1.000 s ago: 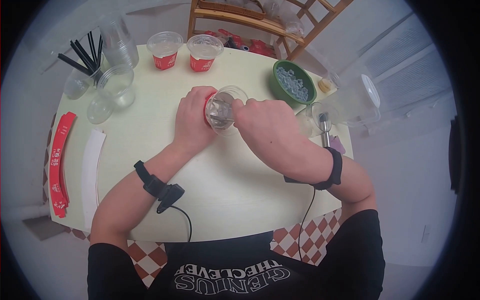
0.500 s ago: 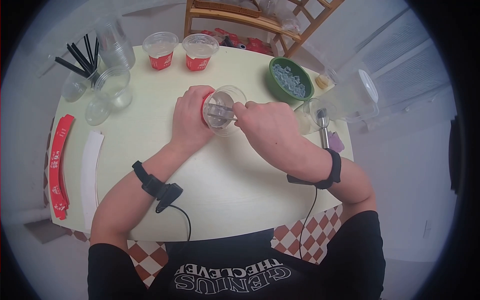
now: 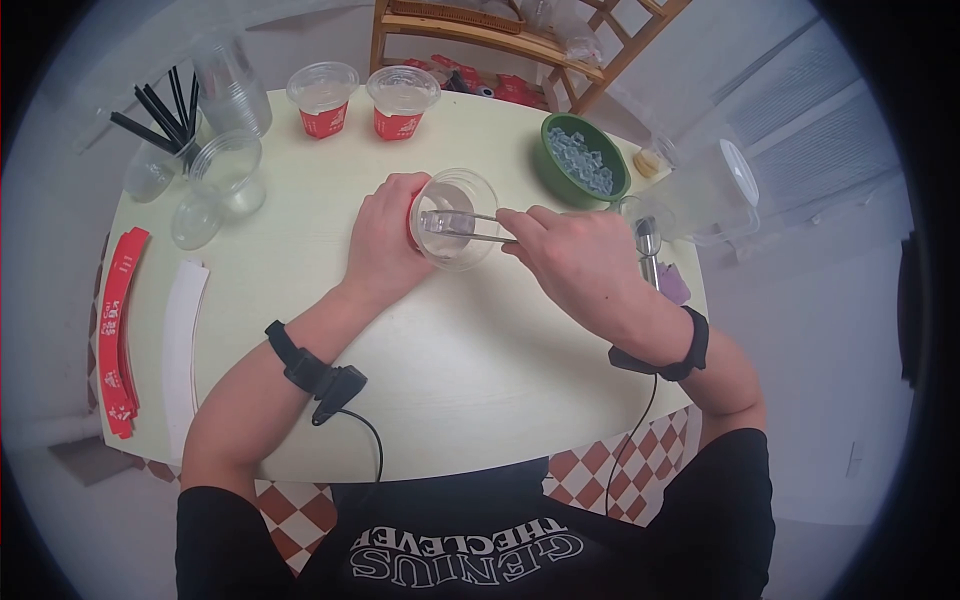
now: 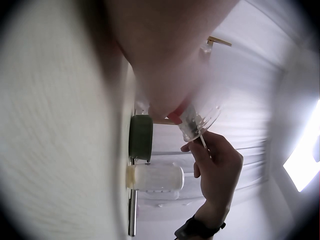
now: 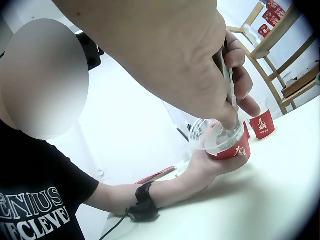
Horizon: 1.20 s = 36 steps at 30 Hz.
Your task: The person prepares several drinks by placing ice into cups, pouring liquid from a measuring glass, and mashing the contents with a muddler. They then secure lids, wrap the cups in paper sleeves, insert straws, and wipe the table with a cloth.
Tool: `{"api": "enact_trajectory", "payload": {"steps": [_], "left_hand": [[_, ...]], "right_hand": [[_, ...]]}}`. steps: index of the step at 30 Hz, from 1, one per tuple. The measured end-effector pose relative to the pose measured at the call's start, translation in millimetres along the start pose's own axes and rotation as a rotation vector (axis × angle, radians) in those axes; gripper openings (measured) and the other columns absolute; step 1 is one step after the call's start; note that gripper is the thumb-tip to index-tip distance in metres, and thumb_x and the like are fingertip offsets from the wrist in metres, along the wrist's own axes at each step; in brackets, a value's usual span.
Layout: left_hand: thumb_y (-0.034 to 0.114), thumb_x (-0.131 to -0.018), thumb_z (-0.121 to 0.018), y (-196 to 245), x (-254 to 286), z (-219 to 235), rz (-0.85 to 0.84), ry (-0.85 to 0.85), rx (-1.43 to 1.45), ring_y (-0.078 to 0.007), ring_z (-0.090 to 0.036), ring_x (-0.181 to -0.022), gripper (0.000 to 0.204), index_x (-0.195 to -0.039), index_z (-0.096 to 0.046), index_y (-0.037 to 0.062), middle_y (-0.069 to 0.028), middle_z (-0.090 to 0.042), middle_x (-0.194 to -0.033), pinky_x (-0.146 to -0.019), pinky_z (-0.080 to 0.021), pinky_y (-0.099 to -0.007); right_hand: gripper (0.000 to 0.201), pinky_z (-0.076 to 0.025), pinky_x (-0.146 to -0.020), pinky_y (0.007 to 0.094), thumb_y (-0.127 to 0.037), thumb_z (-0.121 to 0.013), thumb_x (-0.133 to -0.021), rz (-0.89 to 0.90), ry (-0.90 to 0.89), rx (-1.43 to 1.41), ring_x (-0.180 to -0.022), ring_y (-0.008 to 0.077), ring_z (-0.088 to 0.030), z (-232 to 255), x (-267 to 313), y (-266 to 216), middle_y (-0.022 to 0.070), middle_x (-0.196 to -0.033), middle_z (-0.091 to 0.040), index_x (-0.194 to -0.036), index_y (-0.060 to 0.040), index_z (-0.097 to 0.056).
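My left hand grips a clear cup with a red sleeve, which leans over with its mouth toward the right hand. Metal tongs are pinched in my right hand, and their tips reach inside the cup's mouth. Between the tips sits a clear, ice-like piece. In the left wrist view my right hand holds the tongs at the cup's rim. The right wrist view shows my left hand around the red sleeve from below.
A green bowl of clear cubes stands at the back right, near a clear pitcher. Two red-sleeved cups stand at the back. Black straws, clear cups, red strips and a white strip are on the left.
My right hand has moved to the right, away from the cup, so more of the tongs shows, with their tips still inside. My left hand keeps its hold on the cup.
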<state>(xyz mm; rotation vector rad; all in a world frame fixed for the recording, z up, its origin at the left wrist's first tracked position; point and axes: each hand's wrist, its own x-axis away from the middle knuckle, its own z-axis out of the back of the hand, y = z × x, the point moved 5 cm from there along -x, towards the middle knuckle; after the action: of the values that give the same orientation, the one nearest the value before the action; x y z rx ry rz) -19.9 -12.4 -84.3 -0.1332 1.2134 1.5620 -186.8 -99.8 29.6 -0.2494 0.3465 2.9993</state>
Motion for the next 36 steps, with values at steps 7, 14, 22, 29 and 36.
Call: {"api": "enact_trajectory", "payload": {"steps": [7, 14, 22, 29, 36], "left_hand": [[0.022, -0.07, -0.099, -2.3, -0.5, -2.7, 0.1, -0.045, 0.067, -0.0315, -0.07, -0.104, 0.077, -0.133, -0.058, 0.0076, -0.0104, -0.069, -0.117, -0.089, -0.057, -0.0433], [0.021, -0.074, -0.098, -3.9, 0.8, -6.7, 0.184, -0.149, 0.172, -0.0293, -0.073, -0.114, 0.075, -0.137, -0.059, 0.0054, -0.0135, -0.073, -0.124, -0.097, -0.059, -0.0402], [0.021, -0.076, -0.096, -3.0, 1.7, -8.7, 0.187, -0.216, 0.186, -0.0289, -0.075, -0.111, 0.071, -0.136, -0.059, 0.0065, -0.0124, -0.075, -0.121, -0.096, -0.06, -0.0389], [0.022, -0.075, -0.097, -6.5, 3.3, -11.2, 0.195, -0.252, 0.201, -0.0296, -0.075, -0.11, 0.071, -0.133, -0.06, 0.0072, -0.0122, -0.075, -0.12, -0.095, -0.06, -0.0393], [0.021, -0.069, -0.094, -4.8, 5.0, -12.4, 0.214, -0.264, 0.206, -0.0392, -0.073, -0.104, 0.07, -0.128, -0.058, 0.0092, -0.0158, -0.075, -0.112, -0.089, -0.06, -0.0482]], "right_hand": [[0.025, -0.05, -0.053, 0.035, -0.025, -0.075, -0.096, 0.107, 0.211, 0.034, -0.062, 0.0195, -0.067, 11.1, 10.1, 12.6, 0.0014, -0.079, -0.065, -0.117, -0.0112, -0.071], [0.036, -0.052, -0.057, 0.034, -0.023, -0.084, -0.087, 0.134, 0.142, 0.069, -0.066, 0.0181, -0.069, 2.6, 12.6, 18.1, 0.0005, -0.085, -0.07, -0.12, -0.0122, -0.075], [0.03, -0.047, -0.056, 0.0295, -0.023, -0.078, -0.092, 0.23, 0.26, 0.15, -0.062, 0.0121, -0.062, 0.1, 14.1, 19.3, -0.0031, -0.083, -0.066, -0.121, -0.0129, -0.075], [0.031, -0.045, -0.057, 0.0281, -0.019, -0.077, -0.091, 0.302, 0.252, 0.257, -0.063, 0.0106, -0.06, -1.3, 16.2, 23.7, -0.0049, -0.089, -0.067, -0.122, -0.0139, -0.076], [0.035, -0.048, -0.058, 0.0294, -0.023, -0.08, -0.089, 0.301, 0.184, 0.277, -0.07, 0.0112, -0.067, -0.6, 17.2, 23.3, -0.0035, -0.095, -0.073, -0.123, -0.0142, -0.075]]}}
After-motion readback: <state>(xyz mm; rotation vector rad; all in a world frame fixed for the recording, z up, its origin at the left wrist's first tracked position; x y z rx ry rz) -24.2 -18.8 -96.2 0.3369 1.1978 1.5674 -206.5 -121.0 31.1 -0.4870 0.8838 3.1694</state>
